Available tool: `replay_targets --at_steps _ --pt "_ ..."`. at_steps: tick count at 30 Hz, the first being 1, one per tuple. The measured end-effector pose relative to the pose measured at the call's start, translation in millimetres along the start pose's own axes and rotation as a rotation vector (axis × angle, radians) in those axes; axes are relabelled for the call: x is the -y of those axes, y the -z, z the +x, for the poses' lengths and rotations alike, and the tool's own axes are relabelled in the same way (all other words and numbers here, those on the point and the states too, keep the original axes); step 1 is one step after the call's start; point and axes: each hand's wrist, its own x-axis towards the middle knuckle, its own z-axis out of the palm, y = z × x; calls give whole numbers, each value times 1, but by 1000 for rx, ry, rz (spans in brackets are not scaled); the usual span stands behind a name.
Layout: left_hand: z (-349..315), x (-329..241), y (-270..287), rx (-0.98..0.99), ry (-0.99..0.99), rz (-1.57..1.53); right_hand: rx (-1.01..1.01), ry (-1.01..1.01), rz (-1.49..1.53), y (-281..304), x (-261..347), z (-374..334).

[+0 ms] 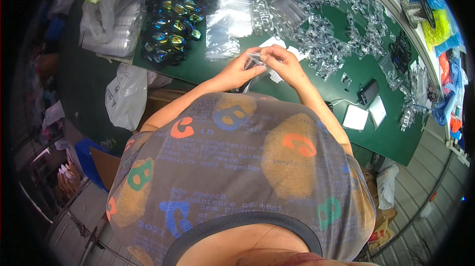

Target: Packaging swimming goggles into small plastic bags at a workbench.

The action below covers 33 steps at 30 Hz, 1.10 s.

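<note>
It looks like a packing workshop, its green table heaped with clear plastic parts and flat bags.

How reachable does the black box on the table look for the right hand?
Probably yes: only green tabletop and small clear pieces lie between the right hand and the black box, though that hand is pinching clear plastic.

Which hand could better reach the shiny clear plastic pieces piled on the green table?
Probably the right hand: those pieces lie nearer its side, while the left hand is farther away. Both hands hold the thin clear plastic bag.
</note>
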Motion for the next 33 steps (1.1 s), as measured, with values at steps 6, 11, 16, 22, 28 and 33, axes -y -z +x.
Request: replay_targets --at_steps 6,11,16,22,28,33 --pt "1 3 -6 48 -2 -86 60 73 -174 4 -5 7" --pt "-2 -3 -4 49 3 -7 153 122 -207 2 12 10" --pt "-4 -16 -8 59 29 6 69 255 -352 -6 7 11" --pt "-11 -7 5 87 1 82 -85 582 -646 -21 17 -3" --pt "-20 -24 14 -79 -358 317 108 531 -822 2 32 -16" --pt "-15 -26 19 -10 -325 229 141 478 -822 -4 34 -27"
